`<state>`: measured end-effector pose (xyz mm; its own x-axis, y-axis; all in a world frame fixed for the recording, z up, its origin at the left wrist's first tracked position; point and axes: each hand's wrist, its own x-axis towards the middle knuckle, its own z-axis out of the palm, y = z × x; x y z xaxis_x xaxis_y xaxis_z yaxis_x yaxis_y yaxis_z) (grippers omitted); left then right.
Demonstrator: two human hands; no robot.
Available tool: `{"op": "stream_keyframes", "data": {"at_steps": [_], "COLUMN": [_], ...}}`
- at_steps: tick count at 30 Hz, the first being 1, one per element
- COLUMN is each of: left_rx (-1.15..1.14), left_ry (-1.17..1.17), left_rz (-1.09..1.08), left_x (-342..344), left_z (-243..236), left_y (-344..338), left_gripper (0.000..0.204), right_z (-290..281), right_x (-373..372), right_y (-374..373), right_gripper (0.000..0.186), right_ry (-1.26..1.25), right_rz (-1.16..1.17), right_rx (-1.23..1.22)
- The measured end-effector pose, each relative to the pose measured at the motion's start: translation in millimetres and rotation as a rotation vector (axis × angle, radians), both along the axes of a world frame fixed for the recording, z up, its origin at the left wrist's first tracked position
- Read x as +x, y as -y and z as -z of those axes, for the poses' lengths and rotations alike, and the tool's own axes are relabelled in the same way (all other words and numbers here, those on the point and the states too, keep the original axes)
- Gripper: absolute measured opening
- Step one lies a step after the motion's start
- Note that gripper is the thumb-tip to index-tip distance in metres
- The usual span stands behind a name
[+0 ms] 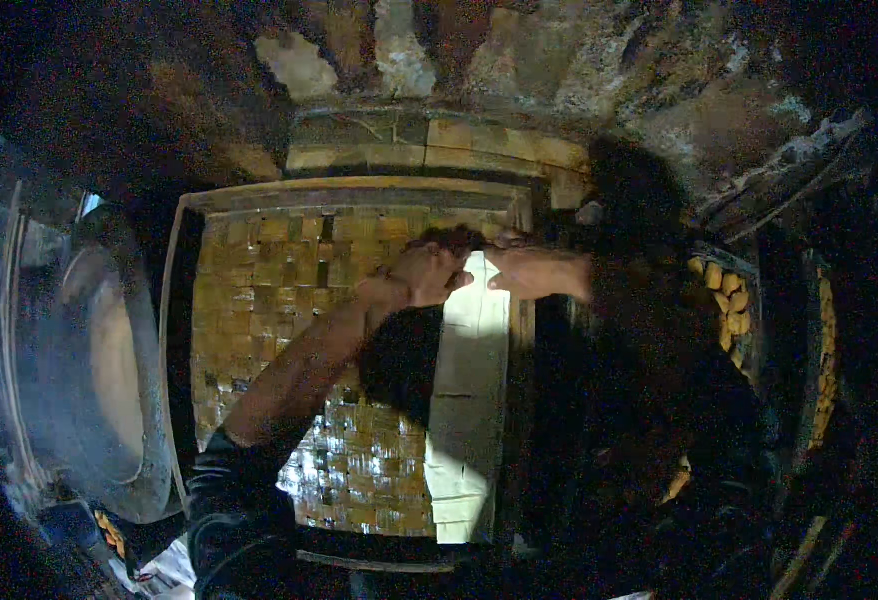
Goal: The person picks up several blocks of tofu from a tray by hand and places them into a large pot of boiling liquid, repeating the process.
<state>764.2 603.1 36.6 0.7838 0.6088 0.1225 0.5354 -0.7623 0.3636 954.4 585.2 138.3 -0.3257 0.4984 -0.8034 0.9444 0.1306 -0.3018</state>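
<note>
A long pale strip (468, 400) of soft-looking blocks, with thin seams across it, lies along the right side of a framed woven bamboo tray (259, 265). My left hand (427, 274) grips its far end from the left, fingers curled and thumb on the pale surface. From the right, my right hand (534, 272) closes on that same end, its thumb pressed against the edge. The two hands nearly meet there. Shadow hides most of the far fingertips. Dark sleeves cover both upper arms, and a shadow falls across the strip's middle.
To the left is a large greyish round-sided vessel (114, 350). Crates on the right hold several yellowish pieces (731, 300). Beyond the tray's wooden frame (359, 184) stands a stained, flaking wall (519, 60). The right side is very dark.
</note>
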Motion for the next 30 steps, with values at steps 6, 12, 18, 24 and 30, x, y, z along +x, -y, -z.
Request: {"op": "stream_keyframes", "data": {"at_steps": [6,12,18,24,30], "left_rx": [-0.318,-0.508,-0.64,-0.214,-0.21], "left_ry": [0.109,0.429,0.162,0.021,0.047], "left_rz": [0.122,0.237,0.229,0.276,0.214], "left_x": [17.3,-0.9,4.1,-10.6,-8.5], "left_z": [-33.0,-10.2,-50.8,-50.4,-41.1], "left_y": [-5.3,-16.4,3.9,31.0,53.2], "left_gripper": [0.06,0.053,0.062,0.064,0.053], "right_z": [27.9,26.5,16.0,0.7,17.3], "right_x": [39.0,21.0,34.9,-5.3,12.2], "right_y": [12.8,-7.3,14.0,44.9,67.8], "right_gripper": [0.055,0.065,0.075,0.085,0.089], "right_ry": [-0.551,-0.658,-0.403,0.007,-0.148], "right_rz": [0.004,-0.031,-0.227,-0.274,-0.057], "right_rx": [0.336,0.238,0.249,0.179,0.127]}}
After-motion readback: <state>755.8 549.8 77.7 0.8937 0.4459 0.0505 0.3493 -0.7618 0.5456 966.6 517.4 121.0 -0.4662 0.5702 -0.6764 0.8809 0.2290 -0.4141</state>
